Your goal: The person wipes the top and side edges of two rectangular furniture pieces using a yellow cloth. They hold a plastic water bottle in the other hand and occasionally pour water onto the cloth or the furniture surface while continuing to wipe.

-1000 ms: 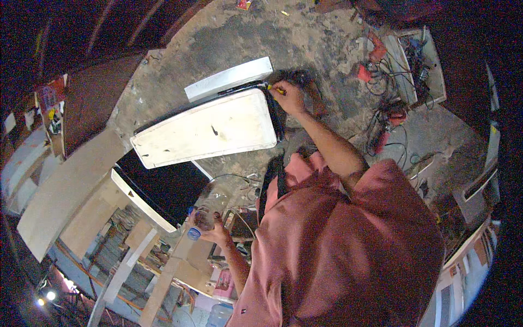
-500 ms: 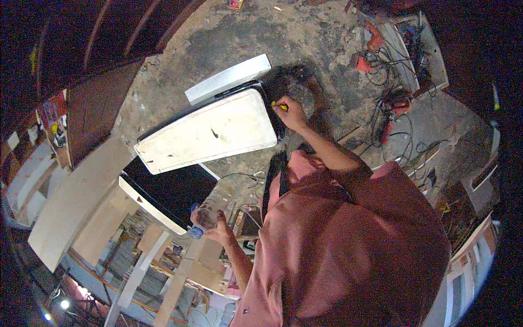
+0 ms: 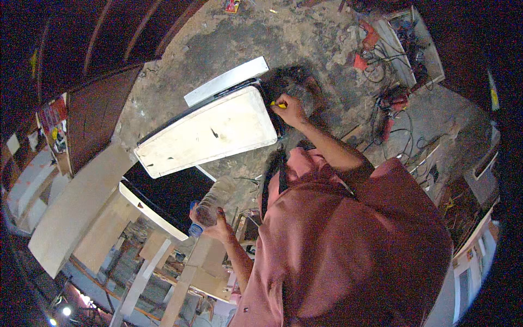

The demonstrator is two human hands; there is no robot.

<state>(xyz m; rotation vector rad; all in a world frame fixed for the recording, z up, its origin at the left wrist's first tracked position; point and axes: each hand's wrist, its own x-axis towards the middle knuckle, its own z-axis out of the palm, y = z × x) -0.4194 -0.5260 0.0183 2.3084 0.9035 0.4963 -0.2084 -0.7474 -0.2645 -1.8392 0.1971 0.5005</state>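
My left hand (image 3: 219, 228) is closed around a clear ribbed plastic bottle (image 3: 216, 197), tilted with its blue cap (image 3: 195, 230) toward the lower left. A smaller blue patch shows by the fingers; what it is I cannot make out. Farther up, my right hand (image 3: 290, 111) pinches a small yellow thing (image 3: 279, 105), mostly hidden by the fingers. That hand is beside the right end of a long cream-white panel (image 3: 207, 133) with a dark edge and a few dark marks. A narrow white board (image 3: 226, 82) lies along the panel's far side.
Red power tools (image 3: 369, 35) and tangled black cables (image 3: 381, 101) lie on the stained floor at right, by a white open box (image 3: 433, 46). Pale wooden boards (image 3: 81, 210) and a dark opening with a white edge strip (image 3: 152, 211) are at left.
Little differs. The view has shifted slightly; my left hand still holds the bottle, and my right hand stays beside the panel's end with the yellow thing.
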